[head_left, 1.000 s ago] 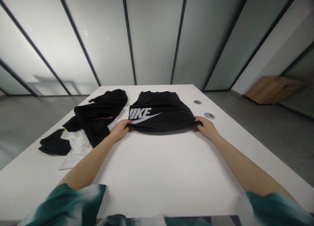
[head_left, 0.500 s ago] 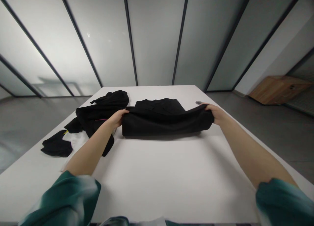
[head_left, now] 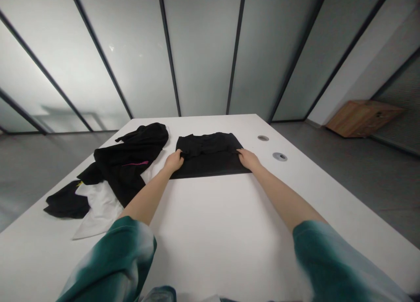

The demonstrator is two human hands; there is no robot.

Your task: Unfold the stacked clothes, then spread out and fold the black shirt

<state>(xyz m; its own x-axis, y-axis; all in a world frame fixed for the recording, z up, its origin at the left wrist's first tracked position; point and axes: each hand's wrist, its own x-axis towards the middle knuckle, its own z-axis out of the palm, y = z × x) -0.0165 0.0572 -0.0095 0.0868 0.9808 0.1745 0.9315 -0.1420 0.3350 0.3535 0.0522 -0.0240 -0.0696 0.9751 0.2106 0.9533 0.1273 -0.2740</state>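
Note:
A black garment lies folded into a wide, low rectangle across the middle of the white table. Its far part looks rumpled, while the near part is smooth and flat; the exact kind of garment cannot be made out. At its left side my left hand is closed, pinching the edge of the fold. My right hand pinches the opposite edge the same way, also closed. Both forearms reach forward over the tabletop.
Left of the garment lies a loose heap of clothes: a black piece with a pink line, a white piece and a smaller black piece. Two round cable grommets sit at the table's right. A wooden cabinet stands beyond.
The black cloth held raised and stretched between my hands has come down flat on the table. My hands have moved closer together, the right one clearly leftward, uncovering the grommets.

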